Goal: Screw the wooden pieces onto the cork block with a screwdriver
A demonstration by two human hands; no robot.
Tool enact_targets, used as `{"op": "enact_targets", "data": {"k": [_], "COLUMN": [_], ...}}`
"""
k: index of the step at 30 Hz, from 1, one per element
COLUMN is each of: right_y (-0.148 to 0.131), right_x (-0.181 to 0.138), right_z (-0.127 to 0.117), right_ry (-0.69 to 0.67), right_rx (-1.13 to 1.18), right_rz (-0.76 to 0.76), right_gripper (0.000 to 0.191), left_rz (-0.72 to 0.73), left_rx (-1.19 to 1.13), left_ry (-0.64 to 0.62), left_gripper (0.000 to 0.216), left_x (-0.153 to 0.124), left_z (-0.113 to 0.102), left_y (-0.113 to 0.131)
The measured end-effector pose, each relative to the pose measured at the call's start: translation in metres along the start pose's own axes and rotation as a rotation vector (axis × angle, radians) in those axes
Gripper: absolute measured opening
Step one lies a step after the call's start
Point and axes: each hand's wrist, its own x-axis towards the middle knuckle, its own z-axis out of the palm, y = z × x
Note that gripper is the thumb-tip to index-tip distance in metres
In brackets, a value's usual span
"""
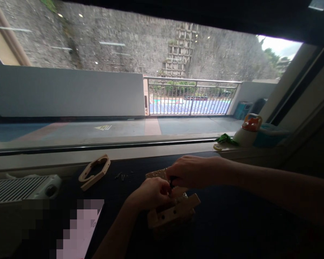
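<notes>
Over the dark table, my right hand (187, 171) is closed round a small black object (172, 181), mostly hidden by its fingers, so its kind cannot be told. Just left of it, my left hand (152, 192) has its fingertips pinched together close to the black object; what lies in the pinch is hidden. Under and in front of both hands is a light wooden piece (175, 212) with dark round holes and a projecting flat end. A textured brown sheet or block (156, 173) shows behind the left hand.
To the left on the dark table (218, 223) stand a wooden ring-shaped frame (95, 176) and several small screws (122, 177). A pale paper or screen (81, 230) is at lower left. A white jug with an orange top (251, 124), green cloth (225, 139) and tape roll (217, 147) sit by the window.
</notes>
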Motion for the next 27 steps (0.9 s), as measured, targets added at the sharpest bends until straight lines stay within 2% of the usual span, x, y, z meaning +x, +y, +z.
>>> {"op": "enact_targets", "data": {"k": [4, 8, 11, 16, 21, 23, 27], "right_y": [0.004, 0.005, 0.001, -0.003, -0.001, -0.002, -0.007], "right_x": [0.001, 0.005, 0.008, 0.014, 0.016, 0.015, 0.014], "right_z": [0.004, 0.003, -0.003, -0.005, 0.002, 0.001, -0.007], "right_ry": [0.043, 0.076, 0.033, -0.027, -0.021, -0.018, -0.016], "right_rx": [-0.001, -0.074, -0.127, -0.213, -0.211, -0.232, -0.248], "right_rz": [0.000, 0.046, -0.015, -0.121, -0.001, 0.049, 0.009], "right_gripper": [0.023, 0.026, 0.017, 0.016, 0.016, 0.023, 0.014], "left_rz": [-0.034, -0.040, -0.032, -0.076, -0.001, 0.000, 0.017], "left_rx": [0.086, 0.118, 0.129, 0.157, 0.141, 0.136, 0.112], "left_ry": [0.077, 0.104, 0.123, 0.159, 0.148, 0.142, 0.152], "left_gripper": [0.020, 0.022, 0.020, 0.021, 0.020, 0.020, 0.024], "left_x": [0.005, 0.005, 0.006, 0.008, 0.008, 0.008, 0.008], "left_z": [0.004, 0.008, 0.009, 0.013, 0.014, 0.015, 0.016], "left_y": [0.008, 0.009, 0.005, 0.001, -0.001, -0.002, -0.004]}}
